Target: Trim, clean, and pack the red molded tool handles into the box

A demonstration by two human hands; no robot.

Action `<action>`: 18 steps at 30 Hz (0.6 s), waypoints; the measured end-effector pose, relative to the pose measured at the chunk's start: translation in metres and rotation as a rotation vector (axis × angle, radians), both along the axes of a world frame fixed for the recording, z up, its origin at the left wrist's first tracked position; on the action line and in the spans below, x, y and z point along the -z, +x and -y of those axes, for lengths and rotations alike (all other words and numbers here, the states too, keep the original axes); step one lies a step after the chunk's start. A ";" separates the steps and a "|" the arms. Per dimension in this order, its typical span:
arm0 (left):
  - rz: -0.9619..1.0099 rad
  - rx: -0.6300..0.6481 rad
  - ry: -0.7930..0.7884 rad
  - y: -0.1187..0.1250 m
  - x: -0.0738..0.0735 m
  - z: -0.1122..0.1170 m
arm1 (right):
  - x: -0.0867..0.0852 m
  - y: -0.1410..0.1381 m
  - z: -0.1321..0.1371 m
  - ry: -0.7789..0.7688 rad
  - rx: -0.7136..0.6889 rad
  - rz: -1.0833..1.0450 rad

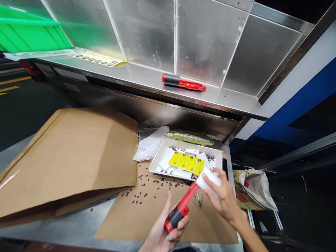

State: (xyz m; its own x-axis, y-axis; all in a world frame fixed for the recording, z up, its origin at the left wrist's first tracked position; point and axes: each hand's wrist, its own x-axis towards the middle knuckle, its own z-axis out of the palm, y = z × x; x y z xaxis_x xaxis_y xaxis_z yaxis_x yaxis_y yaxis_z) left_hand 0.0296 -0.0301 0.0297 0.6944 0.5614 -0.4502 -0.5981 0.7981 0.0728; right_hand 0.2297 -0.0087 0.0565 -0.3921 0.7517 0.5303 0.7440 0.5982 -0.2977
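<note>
Low in the head view, my left hand (160,229) is closed around the black grip section of a red-and-black plastic tool housing (175,217). Its narrow red end slants up and right. My right hand (225,200) pinches a white foam-like block (207,179) against that red tip; the block covers the very end. Just below the block, a small pair of metal tweezers or nippers (200,200) lies on the brown cardboard sheet (210,227). A white tray (154,164) behind my hands contains yellow labels (186,162), white pieces and small black parts.
Small black bits (143,184) are scattered over the cardboard. A large cardboard box (78,147) stands left, with white sheets (151,145) beside it. Another red-and-black housing (183,83) lies on the metal shelf (139,75). A green bin (34,33) and an open bag (256,190) flank the bench.
</note>
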 end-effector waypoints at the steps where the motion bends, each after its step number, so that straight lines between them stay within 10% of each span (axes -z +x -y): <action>1: 0.014 0.004 0.020 0.000 0.003 0.000 | -0.001 -0.001 0.000 0.015 -0.043 -0.002; 18: 0.197 0.086 0.012 0.003 0.013 -0.004 | -0.004 0.011 -0.003 -0.024 -0.236 0.033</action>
